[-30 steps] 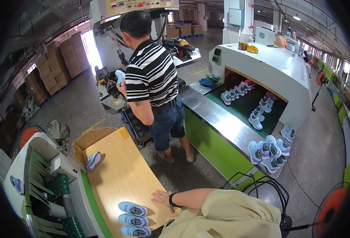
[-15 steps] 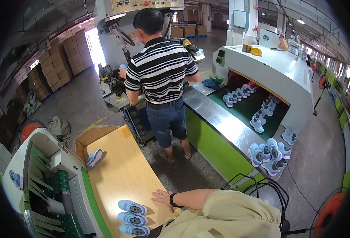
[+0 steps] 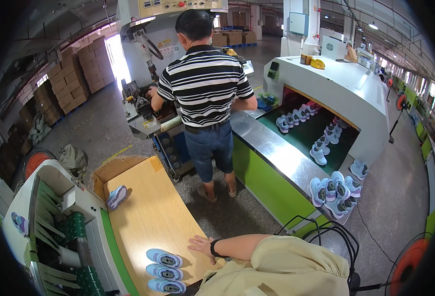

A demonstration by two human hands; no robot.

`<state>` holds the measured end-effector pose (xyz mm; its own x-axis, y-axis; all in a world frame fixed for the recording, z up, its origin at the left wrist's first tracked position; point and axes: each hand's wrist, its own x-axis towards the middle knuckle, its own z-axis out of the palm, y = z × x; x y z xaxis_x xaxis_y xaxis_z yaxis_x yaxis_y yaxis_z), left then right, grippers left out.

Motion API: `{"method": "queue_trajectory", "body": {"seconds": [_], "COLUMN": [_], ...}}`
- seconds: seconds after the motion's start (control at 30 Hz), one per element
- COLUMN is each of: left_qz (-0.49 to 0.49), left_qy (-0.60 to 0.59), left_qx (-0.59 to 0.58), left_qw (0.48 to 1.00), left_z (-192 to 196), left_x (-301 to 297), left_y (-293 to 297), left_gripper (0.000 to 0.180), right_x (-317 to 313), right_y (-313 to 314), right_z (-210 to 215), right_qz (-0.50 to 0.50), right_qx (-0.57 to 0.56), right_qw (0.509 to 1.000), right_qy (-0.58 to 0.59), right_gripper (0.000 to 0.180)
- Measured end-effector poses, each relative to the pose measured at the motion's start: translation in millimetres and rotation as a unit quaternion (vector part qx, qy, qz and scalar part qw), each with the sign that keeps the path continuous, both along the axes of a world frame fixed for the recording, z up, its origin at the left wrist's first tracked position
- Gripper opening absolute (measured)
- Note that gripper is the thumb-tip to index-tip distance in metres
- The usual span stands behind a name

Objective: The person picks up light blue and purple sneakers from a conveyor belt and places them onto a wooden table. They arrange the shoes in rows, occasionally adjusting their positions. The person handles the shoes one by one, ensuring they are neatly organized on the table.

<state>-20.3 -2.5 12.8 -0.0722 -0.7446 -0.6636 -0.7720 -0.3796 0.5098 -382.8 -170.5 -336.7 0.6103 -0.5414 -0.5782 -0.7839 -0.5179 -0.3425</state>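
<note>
My right hand (image 3: 202,245), with a dark band at its wrist, lies flat on a light wood-coloured tabletop (image 3: 148,217), its fingers spread and nothing in them. Just left of it, three light blue sneakers (image 3: 164,272) stand in a row near the front of the table. Farther off, a single sneaker (image 3: 117,197) lies tipped on its side by the table's left edge. My left hand does not show.
A person in a striped shirt (image 3: 205,84) stands at a machine (image 3: 138,54) ahead. At right, sneakers ride a green conveyor (image 3: 296,135) under a white hood (image 3: 336,84); several are piled on its metal end. Left stands a machine with green rollers (image 3: 72,227). Cables (image 3: 336,232) hang right.
The co-worker has shifted slightly right. Their left hand has lowered into the machine, and the light blue item seen by it no longer shows. My right hand has stayed put.
</note>
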Motion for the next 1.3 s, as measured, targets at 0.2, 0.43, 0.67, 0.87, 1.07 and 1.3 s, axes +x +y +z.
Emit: {"method": "queue_trajectory", "body": {"seconds": [0.2, 0.43, 0.67, 0.87, 1.07, 1.3], "left_qz": [-0.016, -0.019, -0.020, -0.010, -0.106, -0.120], "left_qy": [0.017, -0.012, -0.004, -0.025, -0.017, -0.032], "left_qx": [-0.025, -0.008, -0.028, 0.017, -0.098, -0.070], "left_qw": [0.999, 1.000, 0.999, 0.999, 0.989, 0.990], "left_z": [-6.4, 0.6, 3.5, 13.1, 2.8, -10.9], "left_x": [7.0, 2.7, -2.8, -18.8, 11.0, 22.0], "left_y": [2.5, 0.4, 3.9, -2.8, 10.5, -3.8], "left_gripper": [0.053, 0.053, 0.052, 0.053, 0.059, 0.058], "right_x": [0.4, 2.6, 2.4, -2.4, 13.5, -0.4], "right_y": [-0.4, 1.3, 2.1, 2.6, -11.6, 0.6], "right_z": [5.1, 2.6, 0.2, -7.6, 16.0, 8.0], "right_qz": [0.004, 0.002, 0.000, 0.007, 0.044, 0.005], "right_qx": [-0.002, -0.006, -0.006, -0.007, -0.053, -0.054], "right_qw": [1.000, 1.000, 1.000, 1.000, 0.997, 0.998], "right_qy": [0.006, 0.011, 0.004, 0.010, -0.026, -0.023], "right_gripper": [0.156, 0.155, 0.155, 0.156, 0.144, 0.147]}}
